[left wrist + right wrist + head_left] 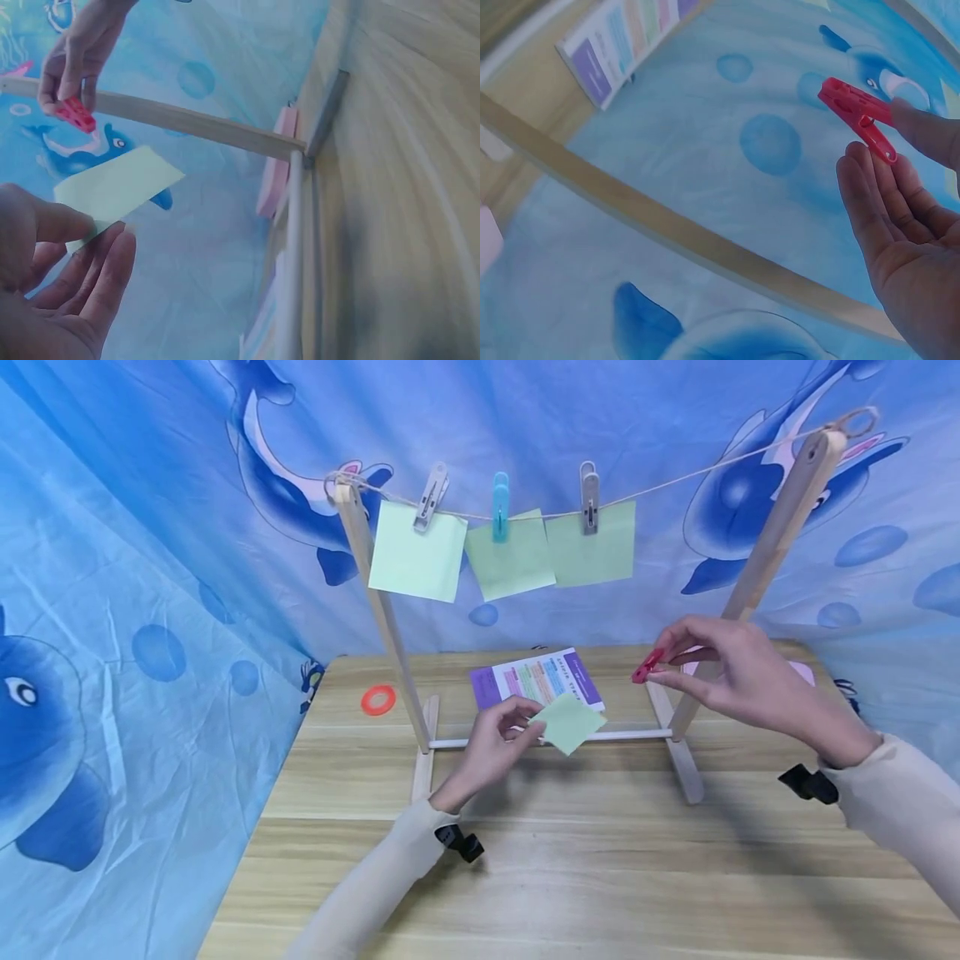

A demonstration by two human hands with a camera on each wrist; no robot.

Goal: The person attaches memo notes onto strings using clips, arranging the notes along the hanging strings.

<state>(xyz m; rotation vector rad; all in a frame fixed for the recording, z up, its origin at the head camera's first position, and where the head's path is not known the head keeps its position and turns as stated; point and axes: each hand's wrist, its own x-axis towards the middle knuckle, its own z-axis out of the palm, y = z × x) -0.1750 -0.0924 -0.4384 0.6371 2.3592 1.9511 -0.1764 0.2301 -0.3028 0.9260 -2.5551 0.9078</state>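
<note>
My left hand (495, 739) pinches a pale green paper square (568, 723) by one corner, thumb on one face and fingers behind, over the table. My right hand (738, 668) holds a red clothespin (648, 666) between thumb and fingers, to the right of the paper and higher up. In the right wrist view the handles of the red clothespin (855, 112) lie between thumb and fingertips. Above both hands a string (675, 481) carries three green paper squares, the left one (417, 553) under a grey clothespin (432, 497), the middle under a blue one (501, 506), the right under another grey one (590, 497).
A wooden frame with a left post (386, 627), a right post (780, 543) and a white crossbar (630, 736) stands on the table (570, 877). Behind it lie a purple and white printed packet (551, 675) and an orange tape roll (378, 700). A pink object (279, 161) sits behind the right post.
</note>
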